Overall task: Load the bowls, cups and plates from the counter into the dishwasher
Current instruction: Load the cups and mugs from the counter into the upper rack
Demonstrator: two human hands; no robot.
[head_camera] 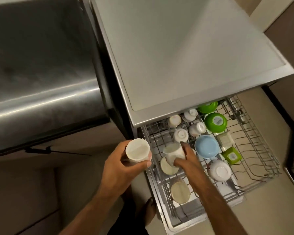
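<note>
The dishwasher's wire rack (255,148) is pulled out below the white counter (185,53). My left hand (124,165) grips a white cup (137,151), mouth up, just left of the rack. My right hand (187,160) is shut on a second white cup (174,152), tilted over the rack's left side. Upside-down white cups (181,134) sit at the rack's back. A blue bowl (207,148), two green bowls (215,122), a white bowl (220,170) and two beige cups (180,192) also rest in it.
A stainless steel appliance (41,73) stands to the left of the dishwasher. Small square containers, one white (225,139) and one green (231,155), sit in the rack. The rack's right side (261,158) holds bare tines. My foot (148,212) is by the rack's front left corner.
</note>
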